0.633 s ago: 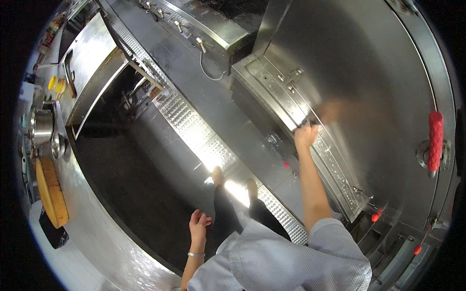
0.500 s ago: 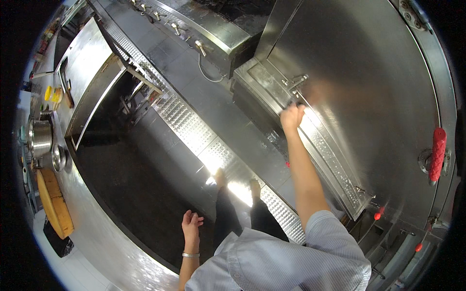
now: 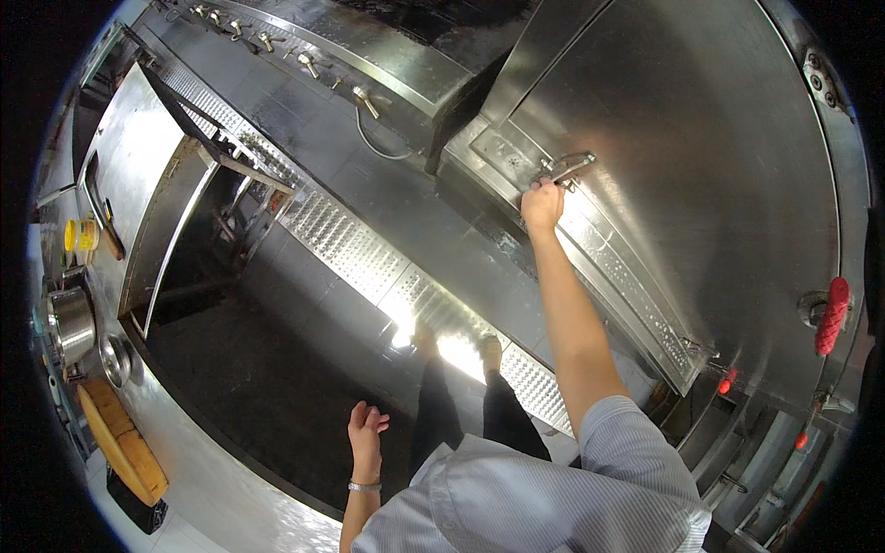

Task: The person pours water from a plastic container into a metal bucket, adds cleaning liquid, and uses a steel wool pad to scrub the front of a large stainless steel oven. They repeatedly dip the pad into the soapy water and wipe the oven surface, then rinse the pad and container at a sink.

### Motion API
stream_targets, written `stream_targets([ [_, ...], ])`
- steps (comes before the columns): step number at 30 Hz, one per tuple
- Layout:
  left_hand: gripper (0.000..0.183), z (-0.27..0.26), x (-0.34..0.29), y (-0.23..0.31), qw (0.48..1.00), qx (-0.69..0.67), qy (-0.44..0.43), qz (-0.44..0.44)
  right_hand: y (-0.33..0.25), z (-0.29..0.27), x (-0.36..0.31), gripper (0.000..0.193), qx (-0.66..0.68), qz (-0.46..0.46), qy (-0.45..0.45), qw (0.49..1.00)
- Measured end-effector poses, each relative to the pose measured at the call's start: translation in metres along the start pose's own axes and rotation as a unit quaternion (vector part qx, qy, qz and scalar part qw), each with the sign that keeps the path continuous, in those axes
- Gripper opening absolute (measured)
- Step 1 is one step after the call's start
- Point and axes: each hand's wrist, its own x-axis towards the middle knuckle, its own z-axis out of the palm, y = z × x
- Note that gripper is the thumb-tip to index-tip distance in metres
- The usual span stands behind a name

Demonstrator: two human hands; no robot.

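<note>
My right hand [image 3: 544,205] reaches forward with its fingers closed at a metal tap handle [image 3: 573,167], on the low steel ledge [image 3: 604,240] of a large steel cabinet. The fingers cover part of the fitting, so their exact grip is partly hidden. My left hand [image 3: 367,431] hangs low over the dark floor, a metal-banded watch or bracelet [image 3: 363,486] on its wrist. Its fingers are loosely bent and apart, and nothing is in them.
A steel counter [image 3: 212,433] curves along the left, bearing a pot [image 3: 72,324], a thick wooden board [image 3: 120,442] and a yellow-lidded jar [image 3: 81,235]. A perforated metal floor strip [image 3: 355,244] crosses the middle. On the right, the cabinet door [image 3: 710,184] has a red handle [image 3: 832,318].
My right hand has shifted a little forward and left, up against the tap handle. The view has turned slightly. My left hand hangs in nearly the same place.
</note>
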Motion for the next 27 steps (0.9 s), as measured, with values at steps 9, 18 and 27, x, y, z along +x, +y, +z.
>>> stream_targets([
  [9, 0.043, -0.005, 0.016, 0.021, 1.0, 0.02, -0.001, 0.009, -0.027, 0.028, -0.007, 0.015, 0.002, -0.158, 0.053, 0.986],
  [18, 0.041, -0.018, 0.012, 0.017, 1.0, -0.01, 0.009, 0.015, -0.052, 0.047, -0.003, 0.024, 0.012, -0.109, 0.076, 0.991],
  [27, 0.041, -0.023, 0.014, 0.02, 1.0, 0.004, 0.025, -0.002, -0.119, 0.043, -0.014, 0.021, 0.291, -0.052, -0.078, 0.952],
])
